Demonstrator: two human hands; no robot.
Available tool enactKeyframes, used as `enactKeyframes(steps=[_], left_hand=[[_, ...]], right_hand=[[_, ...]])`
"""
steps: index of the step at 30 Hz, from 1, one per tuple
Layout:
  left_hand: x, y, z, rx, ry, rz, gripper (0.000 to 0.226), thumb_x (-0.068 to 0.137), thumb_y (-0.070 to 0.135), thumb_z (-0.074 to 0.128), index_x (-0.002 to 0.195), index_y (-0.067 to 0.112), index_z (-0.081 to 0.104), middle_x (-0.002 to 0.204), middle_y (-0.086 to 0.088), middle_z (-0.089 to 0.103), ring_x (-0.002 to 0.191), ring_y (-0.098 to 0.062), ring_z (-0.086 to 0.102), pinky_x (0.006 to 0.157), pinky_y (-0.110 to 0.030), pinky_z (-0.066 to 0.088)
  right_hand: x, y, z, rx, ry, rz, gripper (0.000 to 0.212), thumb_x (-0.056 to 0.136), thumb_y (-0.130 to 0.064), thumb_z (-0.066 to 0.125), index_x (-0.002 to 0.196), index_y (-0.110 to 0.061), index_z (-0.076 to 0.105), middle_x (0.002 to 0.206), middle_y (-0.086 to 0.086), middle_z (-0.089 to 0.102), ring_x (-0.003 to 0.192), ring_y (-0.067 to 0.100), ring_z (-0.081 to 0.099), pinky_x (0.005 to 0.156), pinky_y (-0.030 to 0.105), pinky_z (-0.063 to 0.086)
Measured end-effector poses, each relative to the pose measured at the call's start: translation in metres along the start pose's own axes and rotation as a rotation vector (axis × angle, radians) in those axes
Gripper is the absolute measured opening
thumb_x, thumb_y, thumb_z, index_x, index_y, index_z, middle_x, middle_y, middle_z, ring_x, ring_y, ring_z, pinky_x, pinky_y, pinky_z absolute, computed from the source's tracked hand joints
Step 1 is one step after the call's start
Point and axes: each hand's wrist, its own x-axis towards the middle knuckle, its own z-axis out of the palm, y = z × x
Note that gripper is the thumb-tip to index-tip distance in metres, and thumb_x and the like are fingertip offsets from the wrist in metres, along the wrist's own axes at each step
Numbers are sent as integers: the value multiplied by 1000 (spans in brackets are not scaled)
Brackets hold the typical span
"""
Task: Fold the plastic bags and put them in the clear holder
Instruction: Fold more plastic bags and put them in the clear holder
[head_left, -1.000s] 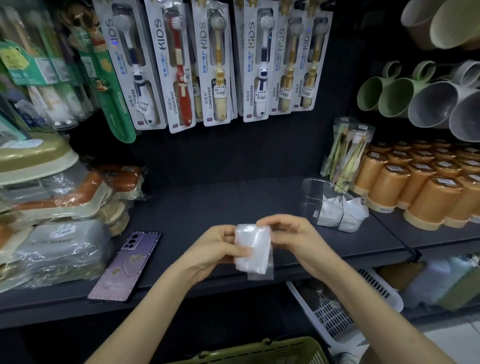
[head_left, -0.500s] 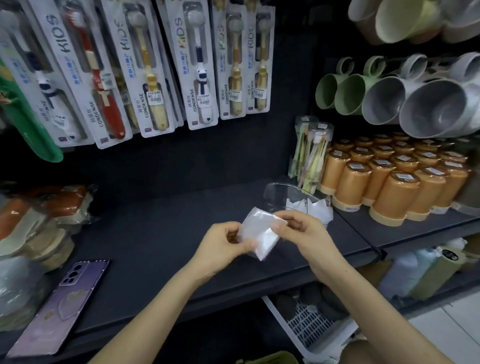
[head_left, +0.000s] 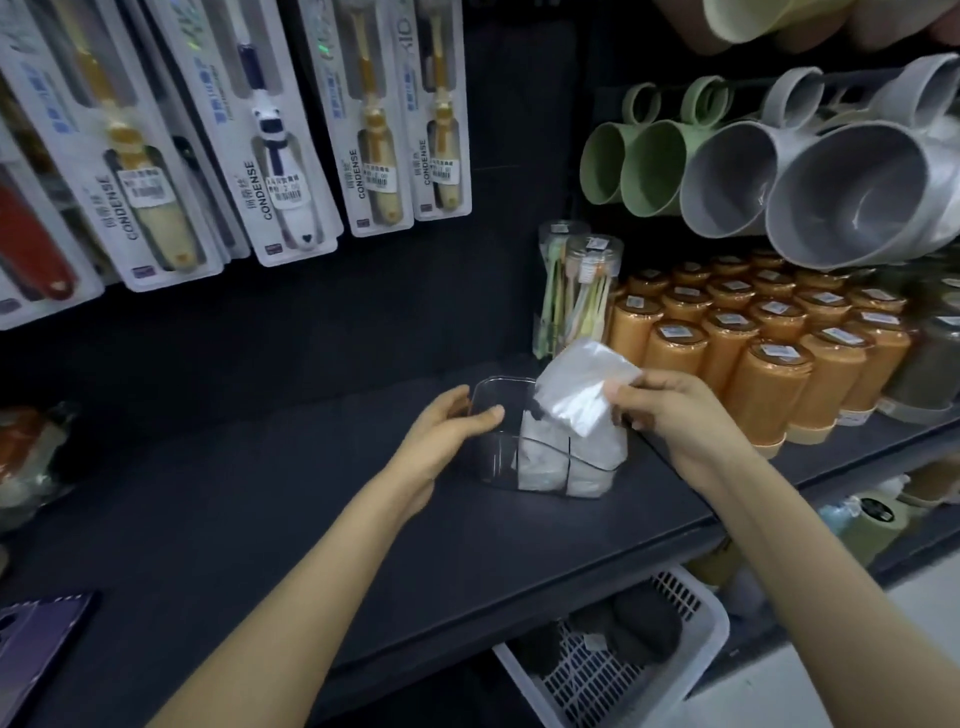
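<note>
Comparing with a second ago, I see the two hands no longer share the folded bag (head_left: 576, 387). My left hand (head_left: 447, 431) now grips the rim of the clear holder (head_left: 493, 462) on the shelf (head_left: 260, 493), steadying it. My right hand (head_left: 675, 421) pinches the bag just above the opening, over the bags already inside (head_left: 550, 462). I judge folding finished and insertion next.

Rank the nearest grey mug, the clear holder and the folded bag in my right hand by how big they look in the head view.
1. grey mug: largest, though it may sit nearer the camera.
2. clear holder.
3. folded bag: smallest, pinched in the right hand.
</note>
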Motion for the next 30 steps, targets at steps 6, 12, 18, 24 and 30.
enactKeyframes(steps=[6,12,18,24,30], left_hand=[[16,-14,0,-88,-140,-25,77,84,9,69,149,25,32,147,6,43,131,-10,44,111,-29,34],[6,-31,-7,-121,-168,125,74,69,10,76,129,39,45,142,10,48,129,-10,48,110,-31,39],[-6,-41,-5,-181,-164,192,82,62,7,76,134,32,45,138,14,50,128,-6,49,101,-18,44],[-12,-47,-7,-157,-177,227,86,61,11,82,134,36,44,141,14,50,130,-5,46,102,-20,43],[-17,-50,-7,-148,-203,259,91,57,21,83,138,30,43,138,19,53,131,-7,47,107,-24,40]], right_hand=[[32,-3,6,-264,-137,167,23,79,-4,73,61,-9,62,54,0,56,56,11,47,54,22,34],[24,16,28,-517,-89,-69,27,75,-2,73,87,-22,60,71,-4,59,70,13,56,68,29,46],[-1,43,38,-986,241,-630,41,63,-12,76,101,-19,66,81,-1,61,78,27,56,70,34,39],[-9,54,35,-1107,204,-718,25,71,-23,64,94,-29,72,125,9,58,113,28,48,89,40,31],[-9,53,35,-1074,61,-584,37,83,-46,42,83,-31,75,134,10,56,126,32,47,107,41,16]])
